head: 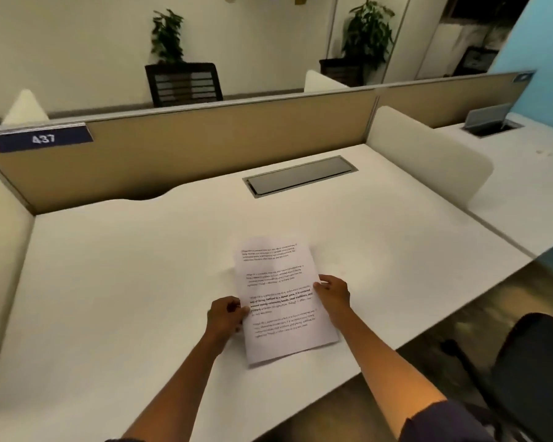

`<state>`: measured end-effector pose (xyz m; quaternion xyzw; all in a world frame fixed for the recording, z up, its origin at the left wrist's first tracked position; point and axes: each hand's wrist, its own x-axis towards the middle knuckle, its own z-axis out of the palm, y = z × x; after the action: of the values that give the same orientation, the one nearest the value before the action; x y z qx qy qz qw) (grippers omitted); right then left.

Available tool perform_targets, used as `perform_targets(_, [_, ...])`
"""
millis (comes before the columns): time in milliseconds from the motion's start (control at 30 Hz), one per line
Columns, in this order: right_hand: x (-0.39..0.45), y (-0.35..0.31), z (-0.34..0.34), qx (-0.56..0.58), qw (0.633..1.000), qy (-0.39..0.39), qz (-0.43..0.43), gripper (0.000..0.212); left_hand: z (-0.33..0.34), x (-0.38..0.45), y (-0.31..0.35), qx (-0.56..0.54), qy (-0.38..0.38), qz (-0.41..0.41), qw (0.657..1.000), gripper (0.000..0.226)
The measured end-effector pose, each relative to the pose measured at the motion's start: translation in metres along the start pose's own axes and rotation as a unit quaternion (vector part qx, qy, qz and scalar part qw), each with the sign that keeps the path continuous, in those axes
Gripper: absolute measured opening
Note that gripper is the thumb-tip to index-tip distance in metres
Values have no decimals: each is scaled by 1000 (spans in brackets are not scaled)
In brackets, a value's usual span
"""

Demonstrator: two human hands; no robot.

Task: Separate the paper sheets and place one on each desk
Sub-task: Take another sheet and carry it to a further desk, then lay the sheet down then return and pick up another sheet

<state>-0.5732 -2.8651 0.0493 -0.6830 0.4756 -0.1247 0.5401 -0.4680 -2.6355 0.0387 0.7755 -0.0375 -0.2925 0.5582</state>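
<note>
Head view, left to right. Far left: partition label reading 437 (42, 138) on the tan divider (205, 145), so this bay is 1 desk of a numbered row. White desk (109, 266) takes up most of the frame; its surface looks bare apart from the closed cable hatch (300, 175) near the back.

Left hand (225, 319) pinches the left edge of the paper sheets (281, 301), thumb on top, fingers curled under, closed on the paper. Looks like the anchoring grip: it steadies the stack so the other hand can work an edge loose.

Paper sheets are printed, text facing up, over the front-centre of the desk. Near end seems lifted slightly, far end low, close to or touching the desktop; can't tell which. Can't tell how many sheets either, edges too blurred.

Right hand (332, 293) is on the right edge, fingertips closed on the margin. Probably there to peel off or slide out the top sheet. My read: separation step, nothing laid down here yet.

Right side: white side screen (428, 154) splits off the neighbouring desk (524, 173), whose hatch (492, 122) is propped open. Dark chair (530, 371) at lower right, pulled back from the desk edge.
</note>
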Motion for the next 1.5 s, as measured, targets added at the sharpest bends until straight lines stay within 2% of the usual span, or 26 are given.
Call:
perform_targets(133, [27,-17,9,-22,999,-20,-24,29,3,10,10,-15,30,-7,999,23])
perform_targets(567, [74,-32,8,-57,994,-29,-85,32,32,37,33,14,47,-8,999,45])
perform_targets(667, [77,-32,4,-107,985,-53,-124,42,37,46,32,76,75,1,994,55])
perform_targets(767, [77,-24,-2,-179,962,-74,-194,44,40,50,26,260,75,59,961,63])
perform_targets(867, [71,-7,-2,-270,926,-61,-258,39,40,51,17,389,20,107,915,72])
perform_targets(1000, [62,12,7,-352,886,-10,-301,37,41,59,7,497,-49,146,854,79])
perform_targets(1100, [62,20,11,-419,863,-22,-281,46,49,63,6,535,-77,160,826,81])
perform_targets(1300, [73,35,19,-462,853,-91,-227,64,68,69,3,553,-75,158,814,82])
perform_targets(1500, [83,31,20,-485,840,-105,-219,72,75,77,10,558,-85,149,812,84])
